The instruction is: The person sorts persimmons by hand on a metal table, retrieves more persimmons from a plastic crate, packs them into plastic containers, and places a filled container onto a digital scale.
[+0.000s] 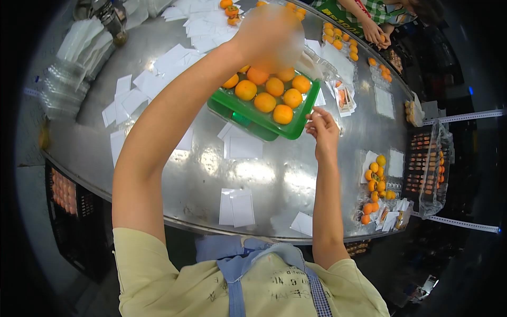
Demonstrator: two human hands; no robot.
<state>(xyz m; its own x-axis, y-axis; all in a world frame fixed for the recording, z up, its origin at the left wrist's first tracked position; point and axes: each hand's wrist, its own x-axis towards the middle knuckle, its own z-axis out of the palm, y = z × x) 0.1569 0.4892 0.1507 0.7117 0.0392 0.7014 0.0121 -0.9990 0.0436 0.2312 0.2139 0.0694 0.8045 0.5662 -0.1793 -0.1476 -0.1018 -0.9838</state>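
A green tray with several orange fruits in it lies tilted on the metal table. My left hand is over the tray's far side, smeared, so its fingers and anything in them cannot be made out. Beside the tray's right edge is my right hand, its fingers curled and close to the green rim; whether they grip it is hard to tell. Under and around the tray lie white cards.
Stacked clear plastic trays stand at the left. A co-worker's hands hold a fruit at the upper right. More fruits lie at the right edge, near a crate. White cards lie by the front edge.
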